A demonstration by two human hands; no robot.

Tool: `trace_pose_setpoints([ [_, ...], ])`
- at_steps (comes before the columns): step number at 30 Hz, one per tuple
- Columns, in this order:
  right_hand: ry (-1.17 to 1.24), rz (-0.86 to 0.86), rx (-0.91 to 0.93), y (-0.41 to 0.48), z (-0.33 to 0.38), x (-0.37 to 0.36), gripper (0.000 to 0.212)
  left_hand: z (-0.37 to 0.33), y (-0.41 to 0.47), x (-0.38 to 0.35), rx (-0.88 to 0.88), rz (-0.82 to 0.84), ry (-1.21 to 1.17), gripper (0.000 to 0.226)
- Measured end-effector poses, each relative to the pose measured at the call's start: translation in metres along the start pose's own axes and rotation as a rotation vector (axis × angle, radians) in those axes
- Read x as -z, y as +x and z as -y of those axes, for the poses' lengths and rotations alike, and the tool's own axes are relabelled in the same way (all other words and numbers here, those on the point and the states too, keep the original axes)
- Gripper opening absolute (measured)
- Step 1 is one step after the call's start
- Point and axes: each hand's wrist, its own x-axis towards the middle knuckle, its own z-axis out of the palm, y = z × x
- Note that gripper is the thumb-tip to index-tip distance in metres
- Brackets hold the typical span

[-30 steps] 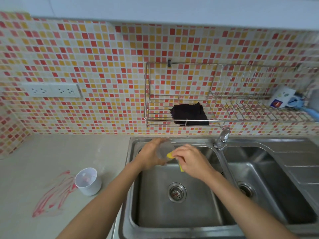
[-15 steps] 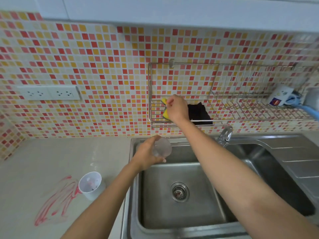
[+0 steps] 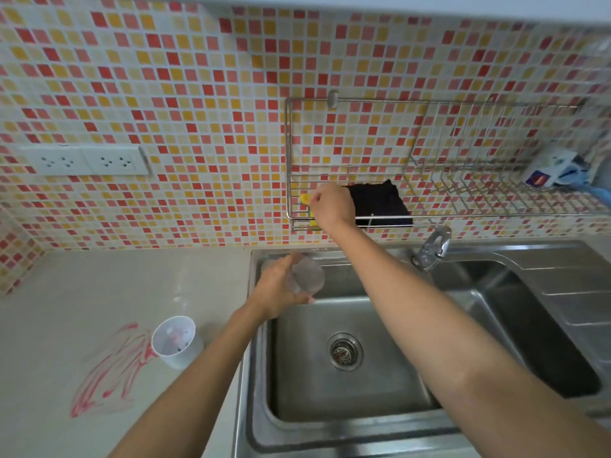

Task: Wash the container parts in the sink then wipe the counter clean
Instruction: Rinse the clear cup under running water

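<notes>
Head view — sponge (image 3: 305,199) under R fingers (image 3: 317,197)

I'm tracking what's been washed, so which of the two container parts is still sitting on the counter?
The white cup, standing upright beside the red smear left of the sink. The clear part is in the left hand, over the basin.

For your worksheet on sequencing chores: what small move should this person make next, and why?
Probably let go of the yellow sponge on the wire rack and bring the right hand to the faucet. The left hand holds the clear container part over the sink, apparently unrinsed.
</notes>
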Motion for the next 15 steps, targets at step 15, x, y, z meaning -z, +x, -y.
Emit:
trace_pose_setpoints([
  [15,0.119,-0.274,-0.154,-0.103,-0.248,0.039,0.022,-0.051,0.048,-0.096,0.061,0.108,-0.081,0.090],
])
